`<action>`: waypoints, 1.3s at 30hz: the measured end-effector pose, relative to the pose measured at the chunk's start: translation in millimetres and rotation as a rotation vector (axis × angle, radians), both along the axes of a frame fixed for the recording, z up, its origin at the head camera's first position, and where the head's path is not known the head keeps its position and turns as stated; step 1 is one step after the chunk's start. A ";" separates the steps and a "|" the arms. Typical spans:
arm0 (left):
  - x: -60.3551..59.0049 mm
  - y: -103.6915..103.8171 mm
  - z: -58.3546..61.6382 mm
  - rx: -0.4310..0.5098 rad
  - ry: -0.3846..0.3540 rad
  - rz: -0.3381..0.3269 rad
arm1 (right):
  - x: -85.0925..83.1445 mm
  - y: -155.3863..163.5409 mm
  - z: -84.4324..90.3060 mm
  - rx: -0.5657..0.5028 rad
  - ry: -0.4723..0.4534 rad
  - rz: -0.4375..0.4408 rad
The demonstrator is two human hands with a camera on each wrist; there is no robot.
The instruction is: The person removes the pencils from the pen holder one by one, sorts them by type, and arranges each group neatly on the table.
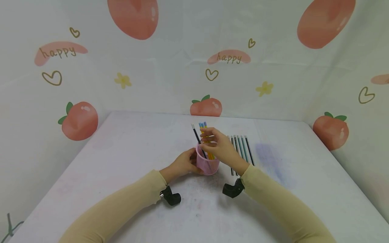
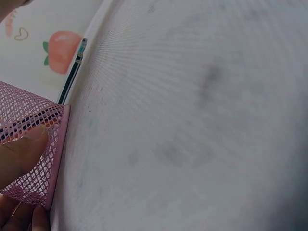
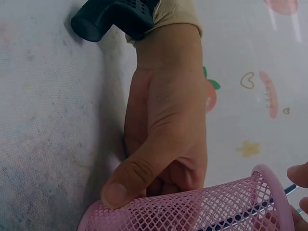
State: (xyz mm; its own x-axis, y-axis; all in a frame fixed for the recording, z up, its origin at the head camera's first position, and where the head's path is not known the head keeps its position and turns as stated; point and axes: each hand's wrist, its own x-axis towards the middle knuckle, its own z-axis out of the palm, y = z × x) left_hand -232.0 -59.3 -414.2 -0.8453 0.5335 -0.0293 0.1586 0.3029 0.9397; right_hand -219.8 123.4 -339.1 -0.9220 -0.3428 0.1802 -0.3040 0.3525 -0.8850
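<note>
A pink mesh pen cup (image 1: 208, 166) stands upright on the table. My left hand (image 1: 182, 163) grips it from the left side, its thumb (image 2: 30, 153) lying along the mesh in the left wrist view. Inside the cup, a dark pencil (image 1: 195, 132) leans left beside several yellow pencils (image 1: 210, 156) with blue ends. Above the cup's right rim is my right hand (image 1: 219, 145), its thumb and fingers spread apart around the pencils. In the right wrist view its fingertips (image 3: 299, 175) show at the right edge, close to the dark pencil, with a gap between them.
Several black and teal pencils (image 1: 244, 148) lie in a row on the white table (image 1: 127, 148), right of the cup and partly hidden by my right arm. Black wrist mounts (image 1: 233, 189) hang under both sleeves. A peach-printed backdrop (image 1: 170, 81) rises behind the table.
</note>
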 end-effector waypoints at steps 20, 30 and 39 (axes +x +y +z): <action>2.5 1.8 3.4 -0.005 -0.029 0.028 | 1.0 -6.5 3.1 0.151 -0.010 -0.006; 4.8 2.2 5.1 0.013 -0.008 0.026 | 0.8 -8.2 3.6 0.192 -0.022 0.026; 4.8 2.0 4.7 0.009 -0.021 0.028 | 1.7 -6.4 2.8 0.191 0.011 0.020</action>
State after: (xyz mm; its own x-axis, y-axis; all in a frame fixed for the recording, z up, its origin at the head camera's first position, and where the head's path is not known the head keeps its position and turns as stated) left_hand -227.2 -57.4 -409.6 -0.8591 0.5101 -0.0420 0.1309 0.2984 0.9454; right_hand -218.0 117.0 -336.3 -0.9128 -0.3903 0.1203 -0.3222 0.5072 -0.7994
